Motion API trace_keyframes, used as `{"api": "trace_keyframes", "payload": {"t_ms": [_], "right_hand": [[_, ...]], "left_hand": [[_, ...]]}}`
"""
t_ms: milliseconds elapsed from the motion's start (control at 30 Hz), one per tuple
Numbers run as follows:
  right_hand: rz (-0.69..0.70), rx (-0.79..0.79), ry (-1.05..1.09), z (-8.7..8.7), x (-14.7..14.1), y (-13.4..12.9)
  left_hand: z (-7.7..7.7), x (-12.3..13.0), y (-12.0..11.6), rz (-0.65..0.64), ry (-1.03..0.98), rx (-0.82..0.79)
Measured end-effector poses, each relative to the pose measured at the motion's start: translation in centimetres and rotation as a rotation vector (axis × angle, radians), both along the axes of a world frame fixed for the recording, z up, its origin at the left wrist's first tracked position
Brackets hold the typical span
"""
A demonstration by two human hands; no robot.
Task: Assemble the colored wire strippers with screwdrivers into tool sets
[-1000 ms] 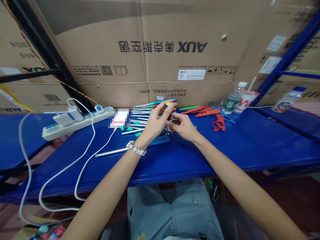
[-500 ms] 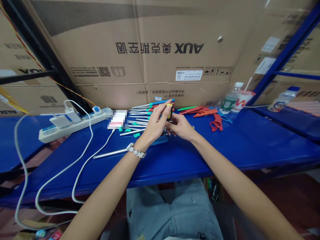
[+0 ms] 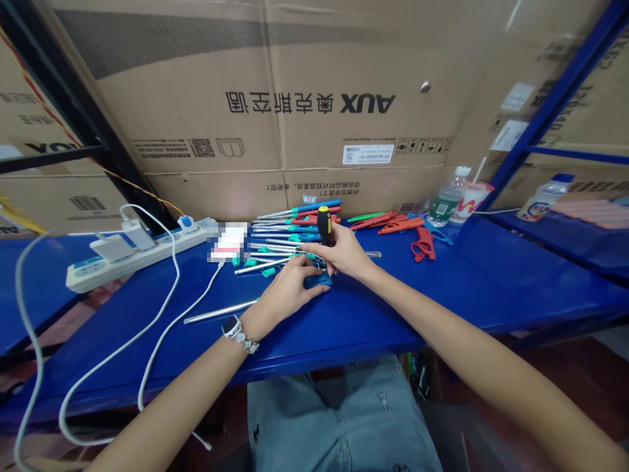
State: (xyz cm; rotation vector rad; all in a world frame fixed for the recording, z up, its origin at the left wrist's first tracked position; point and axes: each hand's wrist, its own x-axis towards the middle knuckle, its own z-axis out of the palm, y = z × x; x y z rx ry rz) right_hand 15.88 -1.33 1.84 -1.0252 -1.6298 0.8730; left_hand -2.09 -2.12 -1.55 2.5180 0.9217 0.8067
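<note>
My right hand (image 3: pixel 351 250) is closed around a screwdriver (image 3: pixel 324 226) with a black and yellow handle, which stands roughly upright, tip hidden by the fingers. Just left of it, my left hand (image 3: pixel 291 286) grips a blue handle (image 3: pixel 318 280) lying on the table. A metal rod (image 3: pixel 219 311) reaches out to the left from under my left hand; whether it joins the blue handle is hidden. Behind both hands lie several metal rods (image 3: pixel 275 231) with blue or red handles, and small green plastic pieces (image 3: pixel 268 271) are scattered near them.
Red plastic handle parts (image 3: pixel 423 244) lie to the right on the blue table (image 3: pixel 442 288). Behind them stand a green-labelled bottle (image 3: pixel 445 204) and a cup with a straw (image 3: pixel 469 202). At left are a power strip (image 3: pixel 142 259) and white cables (image 3: pixel 170 301). A large carton (image 3: pixel 304 52) closes off the back.
My left hand has come down from the top of the screwdriver handle to the blue handle. My right hand now holds the screwdriver, whose handle is fully exposed on top.
</note>
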Motion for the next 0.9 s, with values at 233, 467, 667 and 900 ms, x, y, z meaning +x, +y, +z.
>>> {"api": "trace_keyframes", "payload": {"t_ms": [233,467,667,900], "right_hand": [[0.221,-0.113,0.141,0.1,2.2,-1.2],[0.015,-0.084,0.225,0.3,1.1,-1.0],[0.025,-0.075,0.2,0.0,1.0,-1.5],[0.224,-0.088,0.079,0.8,2.7,-1.0]], "left_hand": [[-0.1,0.2,0.2,0.055,-0.015,-0.042],[-0.1,0.1,0.2,0.089,0.057,-0.02],[0.0,0.2,0.1,0.106,0.064,-0.005],[-0.1,0.1,0.0,0.107,0.06,0.017]]}}
